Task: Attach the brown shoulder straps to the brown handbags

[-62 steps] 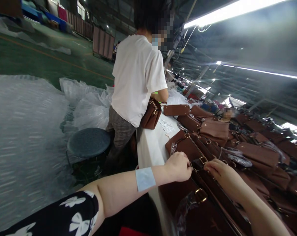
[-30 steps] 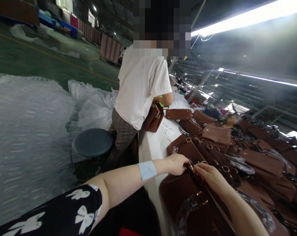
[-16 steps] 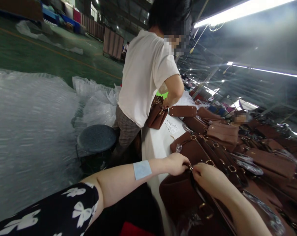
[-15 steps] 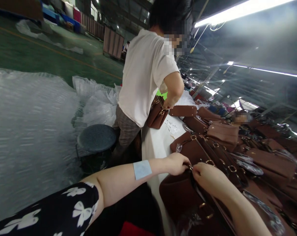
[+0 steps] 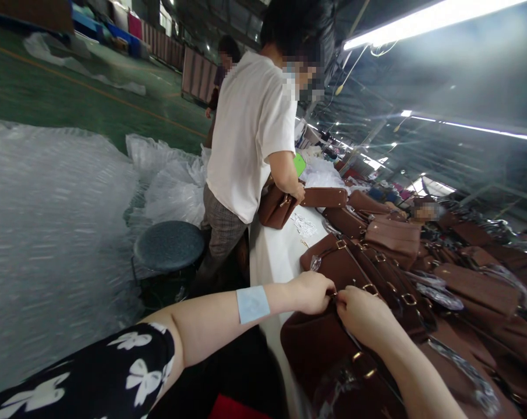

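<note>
A brown handbag (image 5: 307, 343) lies on the white table, with gold buckles and clear plastic wrap about its handles. At its far end my left hand (image 5: 316, 293) pinches a small gold metal fitting (image 5: 332, 295). From the other side my right hand (image 5: 363, 314) meets it, its fingers closed at the same fitting. The fingertips almost touch and hide most of the metal piece, so its exact kind does not show. Another brown handbag (image 5: 328, 262) with gold buckles lies just beyond my hands.
Many brown bags (image 5: 473, 291) are piled to the right. A co-worker in a white shirt (image 5: 246, 128) handles a brown handbag (image 5: 278, 206) at the white table (image 5: 267, 256). A round stool (image 5: 169, 244) and heaped clear plastic (image 5: 49, 233) are on the left.
My two hands have come slightly closer together at the gold fitting. The co-worker's arm has lowered against the far bag, and another person has appeared behind.
</note>
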`<state>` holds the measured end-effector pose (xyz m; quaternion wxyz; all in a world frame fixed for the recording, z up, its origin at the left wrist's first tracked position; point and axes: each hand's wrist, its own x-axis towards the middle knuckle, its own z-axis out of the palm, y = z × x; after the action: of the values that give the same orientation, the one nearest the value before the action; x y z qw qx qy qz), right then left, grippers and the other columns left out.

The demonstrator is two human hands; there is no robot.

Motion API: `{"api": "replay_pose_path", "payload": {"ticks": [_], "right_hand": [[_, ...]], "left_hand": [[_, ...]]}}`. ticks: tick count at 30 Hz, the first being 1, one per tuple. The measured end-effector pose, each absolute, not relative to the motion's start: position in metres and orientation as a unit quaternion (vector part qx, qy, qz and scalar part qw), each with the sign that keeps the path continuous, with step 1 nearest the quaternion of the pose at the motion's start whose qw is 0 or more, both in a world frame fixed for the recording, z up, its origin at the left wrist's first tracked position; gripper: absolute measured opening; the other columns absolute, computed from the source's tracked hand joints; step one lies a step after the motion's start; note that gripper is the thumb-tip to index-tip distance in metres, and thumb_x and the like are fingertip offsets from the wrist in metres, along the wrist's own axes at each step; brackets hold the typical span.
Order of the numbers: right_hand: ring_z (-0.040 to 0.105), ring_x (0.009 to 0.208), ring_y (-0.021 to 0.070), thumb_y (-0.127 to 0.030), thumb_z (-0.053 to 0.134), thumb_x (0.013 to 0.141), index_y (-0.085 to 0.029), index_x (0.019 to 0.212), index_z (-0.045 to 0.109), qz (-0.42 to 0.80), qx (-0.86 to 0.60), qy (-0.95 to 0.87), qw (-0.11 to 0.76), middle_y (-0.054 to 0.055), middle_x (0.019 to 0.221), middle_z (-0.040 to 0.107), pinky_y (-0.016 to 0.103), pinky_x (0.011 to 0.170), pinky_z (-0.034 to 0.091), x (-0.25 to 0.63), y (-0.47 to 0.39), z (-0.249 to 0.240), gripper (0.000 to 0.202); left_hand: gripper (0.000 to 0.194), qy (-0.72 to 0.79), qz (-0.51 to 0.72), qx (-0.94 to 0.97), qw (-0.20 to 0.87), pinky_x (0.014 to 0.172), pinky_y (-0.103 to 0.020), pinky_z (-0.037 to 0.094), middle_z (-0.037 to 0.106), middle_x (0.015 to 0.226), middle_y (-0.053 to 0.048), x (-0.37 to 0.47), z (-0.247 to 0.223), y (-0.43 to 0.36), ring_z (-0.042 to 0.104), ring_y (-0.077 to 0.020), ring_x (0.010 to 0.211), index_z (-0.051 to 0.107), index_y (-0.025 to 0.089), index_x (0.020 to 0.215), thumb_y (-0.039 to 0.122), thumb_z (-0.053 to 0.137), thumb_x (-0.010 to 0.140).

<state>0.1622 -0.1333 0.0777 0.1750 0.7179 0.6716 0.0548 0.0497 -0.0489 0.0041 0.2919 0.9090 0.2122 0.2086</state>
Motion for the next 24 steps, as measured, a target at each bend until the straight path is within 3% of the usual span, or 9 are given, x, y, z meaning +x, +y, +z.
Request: {"api": "replay_pose_path", "payload": {"ticks": [5, 9, 12, 16, 18, 24], "right_hand": [[0.068, 0.083, 0.0264, -0.018, 0.038, 0.092, -0.016, 0.087, 0.07, 0.093, 0.762, 0.625, 0.141, 0.016, 0.095, 0.07, 0.033, 0.066, 0.042, 0.154, -0.136, 0.069, 0.032], [0.069, 0.076, 0.0255, -0.035, 0.05, 0.087, -0.024, 0.088, 0.071, 0.019, 0.793, 0.605, 0.065, 0.007, 0.081, 0.074, 0.033, 0.062, 0.044, 0.172, -0.148, 0.084, 0.024], [0.069, 0.073, 0.0238, -0.043, 0.057, 0.081, -0.024, 0.085, 0.071, -0.075, 0.801, 0.591, -0.061, 0.003, 0.075, 0.074, 0.032, 0.065, 0.047, 0.196, -0.162, 0.096, 0.025], [0.07, 0.076, 0.0243, -0.052, 0.064, 0.074, -0.022, 0.082, 0.074, -0.195, 0.782, 0.557, -0.201, 0.004, 0.08, 0.076, 0.029, 0.07, 0.052, 0.217, -0.179, 0.093, 0.032], [0.071, 0.08, 0.0244, -0.05, 0.068, 0.071, -0.021, 0.085, 0.076, -0.239, 0.778, 0.529, -0.24, 0.005, 0.085, 0.077, 0.029, 0.074, 0.054, 0.218, -0.184, 0.087, 0.033], [0.072, 0.08, 0.0242, -0.045, 0.073, 0.069, -0.02, 0.089, 0.078, -0.295, 0.769, 0.503, -0.263, 0.005, 0.086, 0.078, 0.029, 0.073, 0.056, 0.212, -0.191, 0.081, 0.032]], "left_hand": [[0.026, 0.215, 0.207, 0.934, 0.195, 0.077, -0.041, 0.053, 0.071, 0.088, -0.015, 0.05, 0.011, -0.052, 0.067, -0.0298, 0.085, 0.07, 0.012, 0.086, 0.02, 0.046, 0.091], [0.015, 0.186, 0.188, 0.944, 0.198, 0.078, -0.038, 0.051, 0.07, 0.086, -0.01, 0.046, 0.018, -0.042, 0.066, -0.0268, 0.085, 0.07, 0.016, 0.084, 0.022, 0.056, 0.087], [0.011, 0.159, 0.192, 0.916, 0.315, 0.075, -0.032, 0.05, 0.07, 0.083, -0.006, 0.038, 0.023, -0.034, 0.064, -0.0212, 0.082, 0.069, 0.017, 0.079, 0.024, 0.061, 0.084], [0.011, 0.099, 0.223, 0.727, 0.642, 0.068, -0.024, 0.047, 0.069, 0.085, -0.004, 0.033, 0.025, -0.039, 0.062, -0.0118, 0.072, 0.063, 0.014, 0.079, 0.017, 0.054, 0.085], [0.013, 0.067, 0.221, 0.613, 0.756, 0.067, -0.024, 0.047, 0.069, 0.085, -0.004, 0.035, 0.025, -0.047, 0.062, -0.0096, 0.07, 0.058, 0.014, 0.075, 0.019, 0.055, 0.086], [0.025, 0.086, 0.255, 0.548, 0.792, 0.073, -0.027, 0.048, 0.067, 0.073, -0.001, 0.045, 0.021, -0.057, 0.061, -0.0082, 0.065, 0.06, 0.012, 0.075, 0.033, 0.073, 0.08]]}}
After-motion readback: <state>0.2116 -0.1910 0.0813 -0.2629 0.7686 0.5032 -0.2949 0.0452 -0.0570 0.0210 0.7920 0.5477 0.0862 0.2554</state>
